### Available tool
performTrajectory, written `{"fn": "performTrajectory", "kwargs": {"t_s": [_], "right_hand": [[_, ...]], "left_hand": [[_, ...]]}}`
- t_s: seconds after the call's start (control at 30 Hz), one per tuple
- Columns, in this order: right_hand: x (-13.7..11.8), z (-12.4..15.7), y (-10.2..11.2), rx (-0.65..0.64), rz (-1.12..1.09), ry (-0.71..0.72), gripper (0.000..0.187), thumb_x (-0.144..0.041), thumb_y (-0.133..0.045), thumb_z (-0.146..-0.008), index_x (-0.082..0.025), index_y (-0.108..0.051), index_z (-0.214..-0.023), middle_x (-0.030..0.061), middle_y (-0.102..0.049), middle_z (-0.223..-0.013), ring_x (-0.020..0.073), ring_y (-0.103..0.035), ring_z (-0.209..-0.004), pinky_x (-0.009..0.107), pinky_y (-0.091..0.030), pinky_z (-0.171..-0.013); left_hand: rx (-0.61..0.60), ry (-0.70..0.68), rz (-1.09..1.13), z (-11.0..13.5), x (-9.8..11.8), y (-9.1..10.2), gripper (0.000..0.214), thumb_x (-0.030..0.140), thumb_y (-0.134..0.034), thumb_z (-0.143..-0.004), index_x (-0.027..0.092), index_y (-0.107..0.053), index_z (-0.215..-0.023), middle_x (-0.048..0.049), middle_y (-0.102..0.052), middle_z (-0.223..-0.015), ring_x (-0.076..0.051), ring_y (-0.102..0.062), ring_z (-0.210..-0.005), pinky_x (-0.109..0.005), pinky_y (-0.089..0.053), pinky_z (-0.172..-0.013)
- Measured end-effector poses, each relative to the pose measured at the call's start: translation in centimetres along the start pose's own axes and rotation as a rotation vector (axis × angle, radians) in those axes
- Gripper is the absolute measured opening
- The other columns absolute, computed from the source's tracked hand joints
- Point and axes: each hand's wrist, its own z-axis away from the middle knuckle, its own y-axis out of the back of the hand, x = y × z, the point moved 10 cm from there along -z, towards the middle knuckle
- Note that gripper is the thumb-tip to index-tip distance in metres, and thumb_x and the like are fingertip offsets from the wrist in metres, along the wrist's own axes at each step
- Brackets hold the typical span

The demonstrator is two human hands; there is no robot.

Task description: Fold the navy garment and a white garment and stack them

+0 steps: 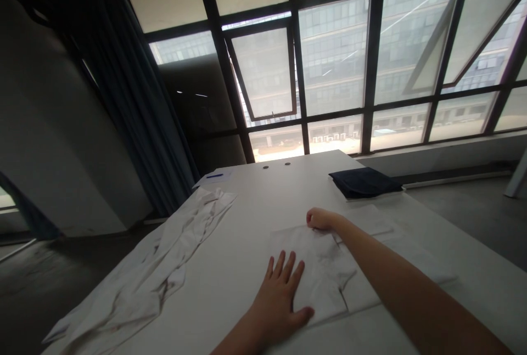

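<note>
A folded white garment (325,267) lies on the white table (255,207) in front of me. My left hand (278,294) rests flat on its near left edge, fingers stretched out and spread. My right hand (319,218) reaches across to the garment's far edge, fingers curled into a pinch on the white cloth there. My right forearm lies over the garment's right half and hides part of it.
A crumpled white garment (164,267) stretches along the table's left side. A folded dark blue cloth (364,182) lies at the far right. A paper with a blue pen (214,176) sits at the far left corner. Large windows (329,58) and a dark curtain (135,97) stand behind.
</note>
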Motion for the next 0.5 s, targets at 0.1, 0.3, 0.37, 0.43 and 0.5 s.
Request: {"fn": "performTrajectory", "kwargs": {"t_s": [0.1,0.3,0.37,0.43,0.5], "right_hand": [[-0.7,1.4,1.2,0.098,-0.014,0.035,0.034,-0.039,-0.061,-0.096,-0.018,-0.06,-0.123,0.0083,-0.062,-0.123,0.0218,-0.063,-0.102,0.042,-0.055,-0.087],[-4.2,7.0,3.2,0.385,0.011,0.187,0.022,-0.03,-0.058,-0.092,-0.02,-0.064,-0.111,0.008,-0.066,-0.111,0.0215,-0.058,-0.105,0.034,-0.041,-0.095],[-4.0,9.2,3.3,0.467,0.035,0.224,0.024,-0.032,-0.056,-0.091,-0.022,-0.062,-0.112,0.0076,-0.064,-0.114,0.0225,-0.056,-0.109,0.035,-0.038,-0.097],[-1.7,11.0,3.8,0.572,0.084,0.184,0.025,-0.032,-0.056,-0.09,-0.022,-0.062,-0.111,0.0086,-0.064,-0.113,0.0241,-0.056,-0.108,0.036,-0.038,-0.096],[2.6,12.7,4.7,0.691,0.129,0.069,0.024,-0.034,-0.054,-0.09,-0.02,-0.063,-0.108,0.0103,-0.064,-0.112,0.0259,-0.056,-0.106,0.036,-0.039,-0.093]], "left_hand": [[-0.042,0.011,-0.029,0.2,-0.2,-0.2,0.108,0.079,-0.059,-0.077,0.035,-0.005,-0.159,-0.0022,0.01,-0.165,-0.038,0.012,-0.15,-0.063,0.006,-0.12],[-0.042,0.007,-0.028,-0.1,-0.3,-0.3,0.124,0.092,-0.056,-0.065,0.03,-0.005,-0.16,-0.0063,0.01,-0.165,-0.042,0.013,-0.149,-0.066,0.005,-0.118],[-0.045,0.007,-0.019,-0.1,-0.4,-0.3,0.124,0.094,-0.055,-0.064,0.031,-0.006,-0.16,-0.0059,0.009,-0.165,-0.041,0.014,-0.149,-0.066,0.005,-0.119],[-0.058,0.013,-0.016,-0.1,-0.5,0.0,0.125,0.094,-0.054,-0.064,0.029,-0.007,-0.16,-0.0062,0.008,-0.165,-0.04,0.013,-0.149,-0.065,0.005,-0.119],[-0.085,0.032,-0.015,-0.2,-0.7,0.3,0.129,0.095,-0.054,-0.062,0.026,-0.006,-0.16,-0.0075,0.007,-0.165,-0.04,0.012,-0.149,-0.064,0.005,-0.12]]}}
